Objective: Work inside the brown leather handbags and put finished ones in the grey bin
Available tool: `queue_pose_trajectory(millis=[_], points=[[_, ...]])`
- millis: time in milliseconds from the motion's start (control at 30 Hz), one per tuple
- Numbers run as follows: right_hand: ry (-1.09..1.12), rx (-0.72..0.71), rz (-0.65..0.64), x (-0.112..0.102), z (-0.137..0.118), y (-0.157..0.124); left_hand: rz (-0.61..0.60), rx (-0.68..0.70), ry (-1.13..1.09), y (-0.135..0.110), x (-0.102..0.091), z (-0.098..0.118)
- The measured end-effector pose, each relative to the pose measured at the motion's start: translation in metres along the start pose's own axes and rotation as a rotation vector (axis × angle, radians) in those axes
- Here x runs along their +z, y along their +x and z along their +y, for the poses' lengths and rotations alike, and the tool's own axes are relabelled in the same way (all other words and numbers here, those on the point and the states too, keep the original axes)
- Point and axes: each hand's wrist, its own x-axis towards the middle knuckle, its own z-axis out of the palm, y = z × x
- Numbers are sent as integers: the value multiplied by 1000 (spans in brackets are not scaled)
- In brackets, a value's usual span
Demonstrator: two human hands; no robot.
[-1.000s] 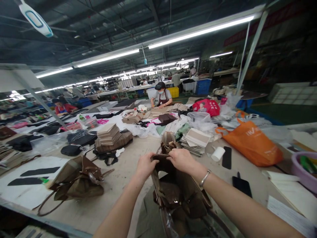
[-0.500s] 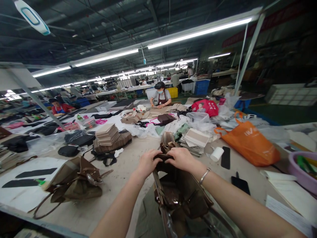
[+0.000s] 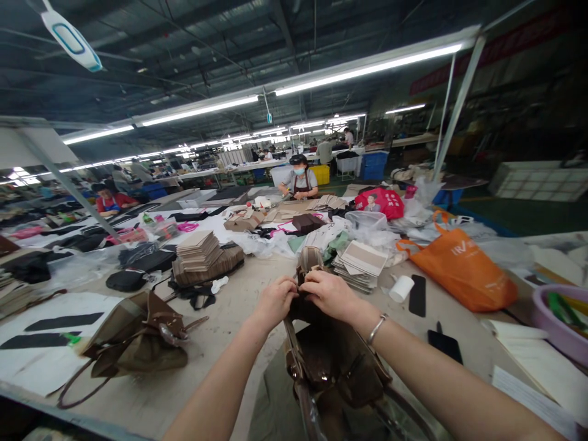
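Note:
A brown handbag (image 3: 321, 355) stands close in front of me with its mouth open and its handle straps hanging at the near side. At its far rim my left hand (image 3: 279, 299) has the fingers bent and pinched on the edge. My right hand (image 3: 328, 293) grips the same rim just beside it, fingers curled over, a bracelet on the wrist. The two hands nearly touch, and the exact spot under the fingertips is hidden. To the left lies a second brown handbag (image 3: 142, 337), tilted on the table, one strap looping toward the table edge.
Stacks of beige panels (image 3: 197, 251) and grey-white boards (image 3: 361, 263) lie beyond the hands. On the right are an orange bag (image 3: 463, 263), a white roll (image 3: 401, 288), a black phone-like slab (image 3: 444, 344) and a purple basin (image 3: 558, 318). A co-worker (image 3: 299, 177) sits across the table.
My right hand has shifted slightly left and up, its fingers now closer to my left hand on the rim. The bag stays in place; the view has moved a little.

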Motion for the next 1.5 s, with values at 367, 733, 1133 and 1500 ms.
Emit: queue_pose_trajectory(millis=[367,733,1133,1500], points=[[-80,-52,-12,4,-5,9,-86,-42,-10,0,-3,-2],[20,-90,-17,4,2,2,-278,-44,48,5,-7,-3],[23,68,-40,5,-4,0,-230,-124,83,9,-2,0],[78,92,-27,11,1,1,-289,-65,113,13,-7,-1]])
